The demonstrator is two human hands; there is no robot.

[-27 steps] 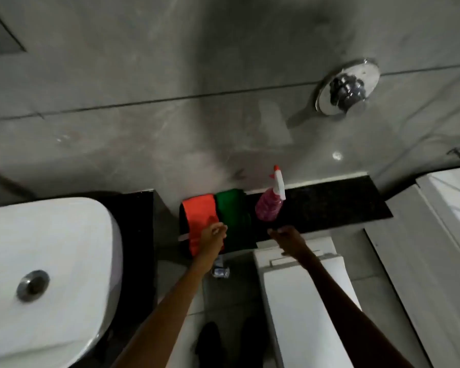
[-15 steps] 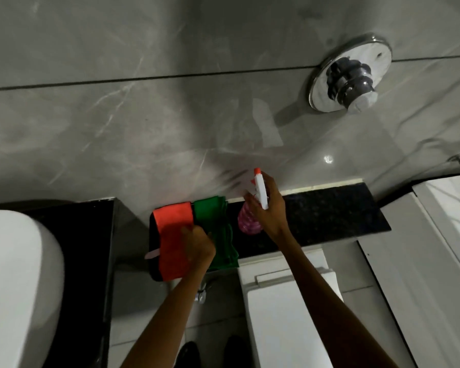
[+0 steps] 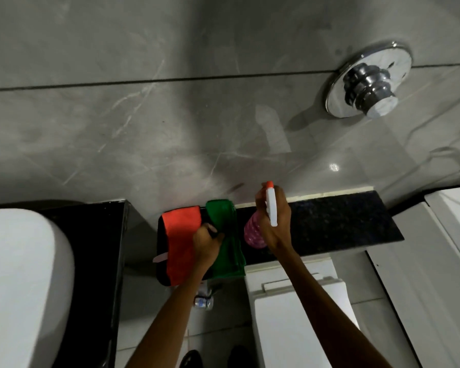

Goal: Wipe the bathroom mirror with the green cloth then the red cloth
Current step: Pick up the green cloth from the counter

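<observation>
A green cloth (image 3: 227,243) and a red cloth (image 3: 179,240) lie folded side by side on the left end of a black stone ledge (image 3: 337,221) against the grey wall. My left hand (image 3: 206,241) rests between the two cloths, its fingers pinching the green cloth's left edge. My right hand (image 3: 272,219) is wrapped around a pink spray bottle (image 3: 252,232) with a white trigger head and an orange nozzle tip. The bottle stands on the ledge just right of the green cloth. No mirror is in view.
A white washbasin (image 3: 24,288) on a black counter fills the lower left. Below the ledge stands a white toilet (image 3: 300,320). A chrome flush valve (image 3: 369,81) sticks out of the wall at the upper right. A white fixture (image 3: 452,235) borders the right edge.
My right hand reached the spray bottle and closed around it. My left hand moved from the red cloth to the green cloth's edge. The camera came closer to the ledge.
</observation>
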